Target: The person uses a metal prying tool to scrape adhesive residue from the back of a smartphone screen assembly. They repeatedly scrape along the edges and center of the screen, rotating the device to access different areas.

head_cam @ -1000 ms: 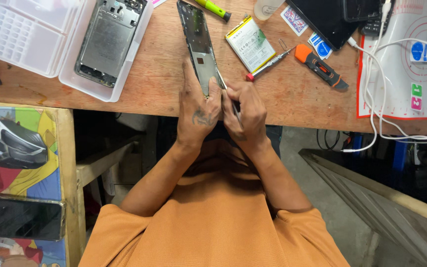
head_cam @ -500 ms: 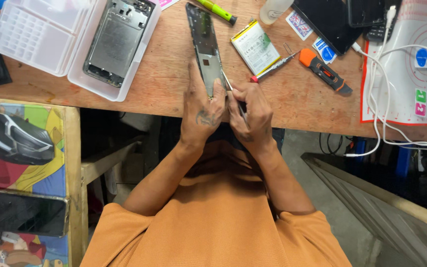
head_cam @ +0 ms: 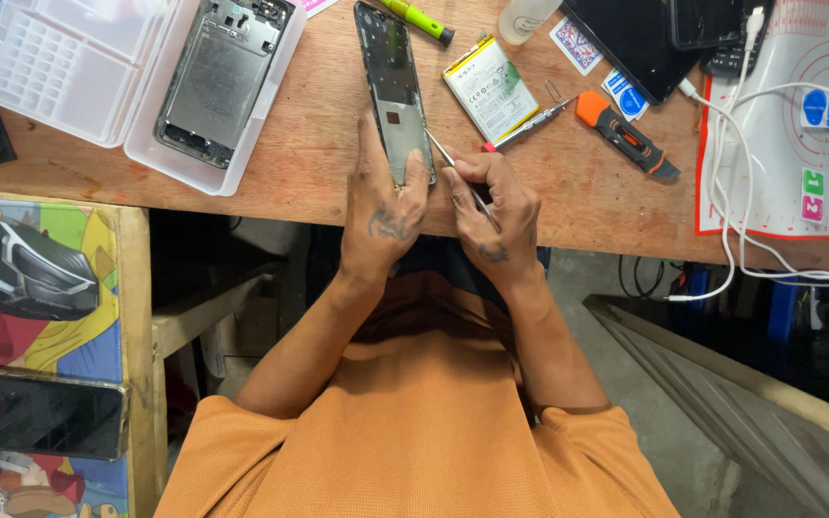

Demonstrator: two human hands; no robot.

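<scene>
Phone frame [head_cam: 393, 91], a dark, opened body with its inner parts showing, lies lengthwise on the wooden table [head_cam: 319, 163], with its near end close to the table edge. The left hand [head_cam: 386, 206] grips this near end, the thumb on one side and the fingers pressing on the other side and on top. The right hand [head_cam: 491, 206] has its fingers closed around thin metal tweezers [head_cam: 448, 163], and the tips touch the right edge of the frame just beside the left fingers. I judge that the main risk is a slip: if the tweezers jump off the edge, the sharp tips can scratch the inner parts or prick the left fingers, because they are so near. Too much force could also bend the thin frame, since only one end is held down and the far end lies free. A small part lifted with the tweezers could fall over the table edge to the floor, because the work is done very near to it. The battery [head_cam: 491, 89] lies just beside the frame, with a small screwdriver [head_cam: 528, 127] and an orange cutter [head_cam: 624, 134] near it; a wide movement of the right hand could push them.
</scene>
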